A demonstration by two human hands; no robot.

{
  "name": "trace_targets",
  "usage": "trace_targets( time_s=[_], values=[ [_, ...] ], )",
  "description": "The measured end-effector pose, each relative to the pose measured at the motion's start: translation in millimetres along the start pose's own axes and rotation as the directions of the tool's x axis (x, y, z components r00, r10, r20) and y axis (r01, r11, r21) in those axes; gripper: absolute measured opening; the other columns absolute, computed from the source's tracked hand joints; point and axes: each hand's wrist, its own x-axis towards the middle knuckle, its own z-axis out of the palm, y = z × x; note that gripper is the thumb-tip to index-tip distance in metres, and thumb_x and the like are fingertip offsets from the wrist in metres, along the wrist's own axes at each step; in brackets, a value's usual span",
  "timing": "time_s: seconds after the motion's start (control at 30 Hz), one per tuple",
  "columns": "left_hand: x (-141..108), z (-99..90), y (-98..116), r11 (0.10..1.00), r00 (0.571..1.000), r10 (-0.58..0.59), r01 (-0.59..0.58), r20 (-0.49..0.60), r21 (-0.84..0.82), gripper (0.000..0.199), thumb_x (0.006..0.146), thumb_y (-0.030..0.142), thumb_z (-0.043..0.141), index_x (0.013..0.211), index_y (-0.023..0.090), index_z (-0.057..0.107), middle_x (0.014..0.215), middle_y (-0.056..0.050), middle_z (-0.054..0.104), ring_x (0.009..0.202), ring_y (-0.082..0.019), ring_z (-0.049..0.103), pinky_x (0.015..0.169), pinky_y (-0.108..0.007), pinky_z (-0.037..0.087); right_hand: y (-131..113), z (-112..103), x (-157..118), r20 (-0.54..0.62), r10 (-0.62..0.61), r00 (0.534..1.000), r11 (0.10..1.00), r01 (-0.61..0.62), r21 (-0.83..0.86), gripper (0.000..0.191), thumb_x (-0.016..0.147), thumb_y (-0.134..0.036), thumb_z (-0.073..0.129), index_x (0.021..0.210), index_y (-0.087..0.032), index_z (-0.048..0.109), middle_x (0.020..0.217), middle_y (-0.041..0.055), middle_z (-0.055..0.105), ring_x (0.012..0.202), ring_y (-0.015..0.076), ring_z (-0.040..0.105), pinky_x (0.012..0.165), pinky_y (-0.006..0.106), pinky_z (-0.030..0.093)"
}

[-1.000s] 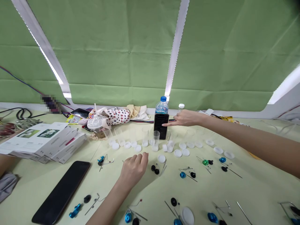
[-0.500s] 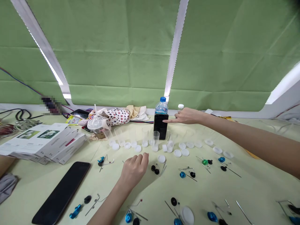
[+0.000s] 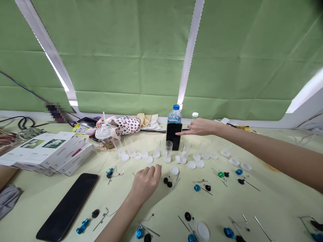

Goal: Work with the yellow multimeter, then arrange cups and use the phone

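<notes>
My right hand (image 3: 199, 127) reaches in from the right, index finger stretched out and its tip at the screen of a black phone (image 3: 173, 137). The phone stands upright, leaning against a blue-capped water bottle (image 3: 174, 116). Loosely curled into a fist, my left hand (image 3: 146, 181) rests on the table; its palm and anything inside are hidden. Beside it lie black round knobs (image 3: 167, 182) and thin metal rods (image 3: 177, 181). Clear plastic cups (image 3: 168, 151) and white lids (image 3: 174, 170) stand and lie in a row beyond the fist.
Several groups of blue metal parts (image 3: 197, 188), knobs and bent rods are spread over the table. A large black phone (image 3: 68, 205) lies at left, near stacked white boxes (image 3: 52, 151). Behind are a patterned cloth bag (image 3: 128, 125) and a lidded cup (image 3: 104, 132). Another person's sleeve (image 3: 8, 200) shows at far left.
The view has shifted very slightly. Both hands keep nearly the same pose, with my right index finger still at the upright phone's screen.
</notes>
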Motion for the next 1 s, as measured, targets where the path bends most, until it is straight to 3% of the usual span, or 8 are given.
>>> trace_targets(
  time_s=[0.63, 0.8, 1.0],
  values=[
    [-1, 1.1, 2, 1.000, 1.000, 0.009, -0.009, 0.015, -0.012, 0.020, 0.074, 0.005, 0.063, 0.073, 0.016, 0.046, 0.051, 0.006, 0.038, 0.043, -0.008, 0.037, 0.043, -0.026, 0.018, 0, -7, -11, 0.005, 0.078, 0.997, 0.996, -0.077, -0.052, 0.091, 0.078, 0.011, 0.030, 0.150, -0.035, -0.001, 0.062, -0.0049, 0.045, 0.047, 0.0093, 0.018, 0.052, 0.028, 0.012],
    [0, 0.5, 2, 1.000, 1.000, 0.012, -0.012, 0.004, -0.013, 0.019, 0.078, 0.008, 0.062, 0.072, 0.016, 0.045, 0.051, 0.005, 0.039, 0.043, -0.007, 0.038, 0.043, -0.026, 0.018, -4, -7, -8, -0.012, 0.043, 0.999, 0.998, -0.044, -0.033, 0.089, 0.079, 0.011, 0.031, 0.150, -0.034, 0.001, 0.060, -0.0051, 0.044, 0.046, 0.0091, 0.017, 0.052, 0.028, 0.011],
    [1, -1.3, 2, 1.000, 1.000, 0.007, -0.006, 0.003, -0.015, 0.018, 0.080, 0.009, 0.061, 0.072, 0.016, 0.046, 0.050, 0.005, 0.038, 0.042, -0.007, 0.037, 0.044, -0.027, 0.016, -4, -3, -7, -0.002, 0.097, 0.995, 0.994, -0.097, -0.043, 0.092, 0.078, 0.010, 0.031, 0.150, -0.036, -0.004, 0.060, -0.0045, 0.047, 0.046, 0.0094, 0.019, 0.052, 0.028, 0.011]
  ],
)
